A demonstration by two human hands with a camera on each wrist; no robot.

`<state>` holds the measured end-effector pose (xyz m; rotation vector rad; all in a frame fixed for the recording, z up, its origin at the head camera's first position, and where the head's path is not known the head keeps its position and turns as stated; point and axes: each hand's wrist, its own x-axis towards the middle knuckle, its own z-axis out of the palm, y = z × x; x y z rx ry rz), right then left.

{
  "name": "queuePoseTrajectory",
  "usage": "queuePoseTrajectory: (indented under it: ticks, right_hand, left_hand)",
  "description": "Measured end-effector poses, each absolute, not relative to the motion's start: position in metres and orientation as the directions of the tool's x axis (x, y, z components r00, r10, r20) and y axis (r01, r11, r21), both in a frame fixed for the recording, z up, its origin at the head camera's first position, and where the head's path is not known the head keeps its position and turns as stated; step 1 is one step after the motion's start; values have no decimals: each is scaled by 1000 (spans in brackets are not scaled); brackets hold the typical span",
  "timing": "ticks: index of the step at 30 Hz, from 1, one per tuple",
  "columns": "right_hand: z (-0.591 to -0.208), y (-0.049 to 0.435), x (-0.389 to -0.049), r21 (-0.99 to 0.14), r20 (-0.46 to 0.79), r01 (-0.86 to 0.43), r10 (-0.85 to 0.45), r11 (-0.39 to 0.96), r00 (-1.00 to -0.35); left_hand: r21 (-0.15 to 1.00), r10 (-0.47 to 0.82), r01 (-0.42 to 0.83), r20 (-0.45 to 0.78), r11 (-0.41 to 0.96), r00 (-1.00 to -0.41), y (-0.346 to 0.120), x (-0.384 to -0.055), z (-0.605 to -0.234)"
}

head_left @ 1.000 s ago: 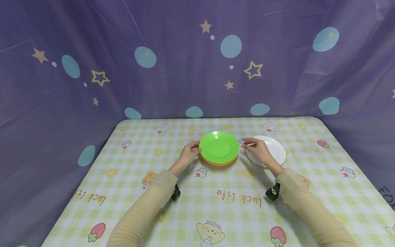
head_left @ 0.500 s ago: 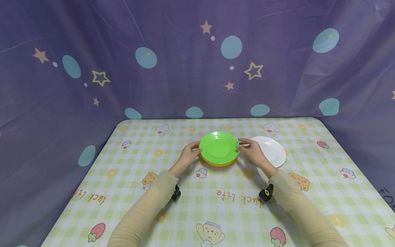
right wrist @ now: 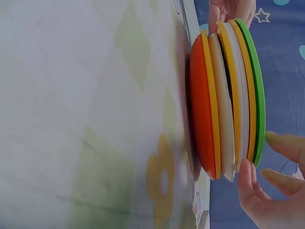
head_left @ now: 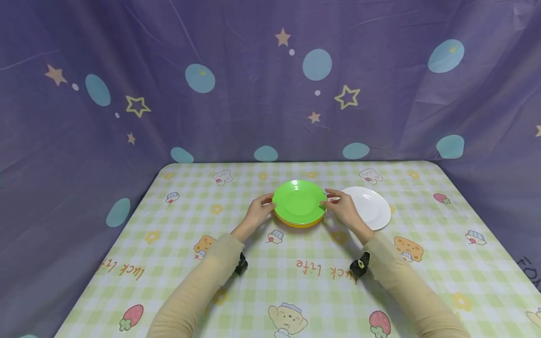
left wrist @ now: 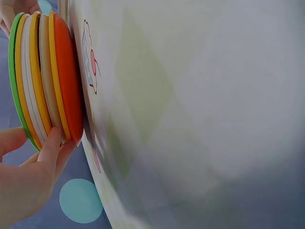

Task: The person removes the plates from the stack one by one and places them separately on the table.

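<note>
Gripping stacked plates [head_left: 299,202], left hand [head_left: 257,212], right hand [head_left: 345,209] opposite, thumbs [left wrist: 12,140] apparently on top

In the head view, the green plate [head_left: 299,202] mostly hides the stacked plates [head_left: 301,226] beneath it; to its right, the right hand [head_left: 345,210] covers part of the white plate [head_left: 374,209]. Nearer than the green plate, both sleeves [head_left: 195,285] run off the bottom edge.

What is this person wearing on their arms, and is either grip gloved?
The left sleeve and right sleeve are long and plain beige. The left wrist's black device and right wrist's black device are small, the latter with a yellowish mark. The left grip and right grip wear no gloves.
</note>
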<state>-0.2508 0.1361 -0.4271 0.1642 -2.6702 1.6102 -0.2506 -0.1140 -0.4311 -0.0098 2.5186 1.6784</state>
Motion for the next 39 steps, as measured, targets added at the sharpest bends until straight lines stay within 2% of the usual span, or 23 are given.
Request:
queuePoseTrajectory:
  ticks: [6,10,23,39]
  right_hand:
    - [-436,136,-254,-900,128,-144,-67,412,-989]
    - [-432,133,-253,-889,83,-99,-55,446,-995]
    - [-433,132,-251,-888,63,-68,-26,455,-998]
    - [-432,137,-253,-936,-55,52,0,349,-998]
  left_hand:
    - [917,54,-72,-101,392,-993,-114,-250,-430]
    - [920,52,-73,-101,385,-994,-113,-249,-430]
    - [925,42,-60,-82,374,-996,-112,-250,-431]
    - [912,24,-98,-117,398,-993,-111,-249,-431]
